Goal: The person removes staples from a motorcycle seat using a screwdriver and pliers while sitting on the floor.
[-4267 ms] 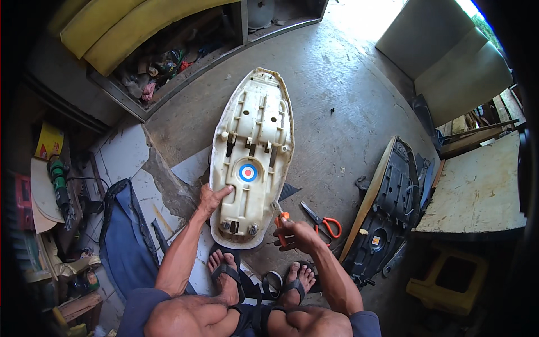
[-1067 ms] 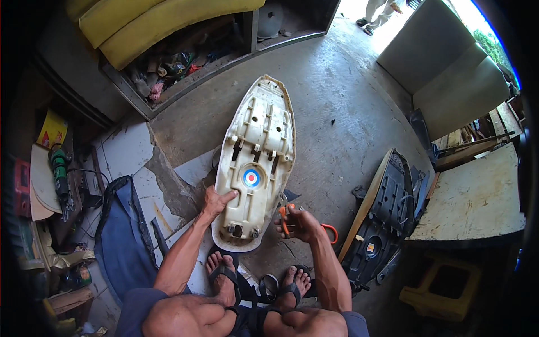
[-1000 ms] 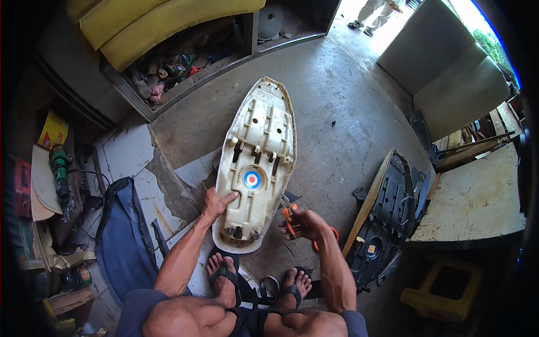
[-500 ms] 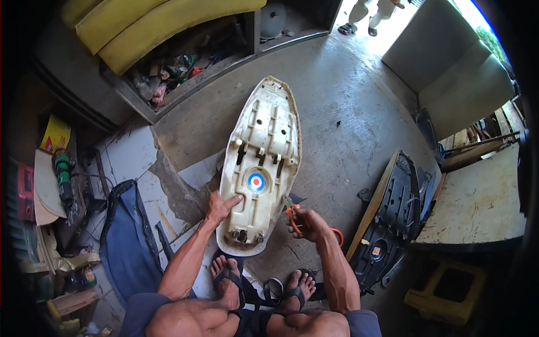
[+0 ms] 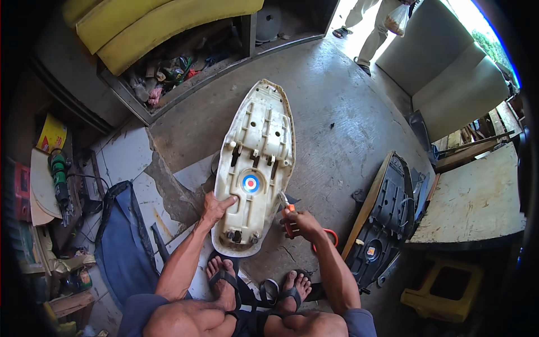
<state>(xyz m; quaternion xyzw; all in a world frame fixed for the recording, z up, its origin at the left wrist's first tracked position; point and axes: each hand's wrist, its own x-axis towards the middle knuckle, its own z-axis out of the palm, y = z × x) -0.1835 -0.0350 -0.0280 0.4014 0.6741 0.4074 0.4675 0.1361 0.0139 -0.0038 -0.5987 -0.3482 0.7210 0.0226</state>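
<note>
A long cream plastic motorcycle seat base (image 5: 252,151) with a round blue, white and red sticker stands upside up in front of me, ribbed face toward me, its near end above my feet. My left hand (image 5: 215,208) grips its left edge, thumb laid over the ribbed face. In my right hand (image 5: 302,224) is a pair of orange-handled pliers (image 5: 289,209), fingers wrapped round the handles. The metal jaws point up at the base's right edge; whether they touch it I cannot tell.
To the right lies a black seat base (image 5: 387,208); to the left, a dark blue seat cover (image 5: 126,236). A green power tool (image 5: 59,177) sits far left. Yellow foam (image 5: 174,28) hangs over a cluttered shelf. Someone's legs (image 5: 373,36) and a plastic bag (image 5: 397,20) show at the doorway.
The pliers have turned so their jaws now point up along the base's right edge. My left hand keeps its hold. The person at the doorway has come closer, and a bag shows.
</note>
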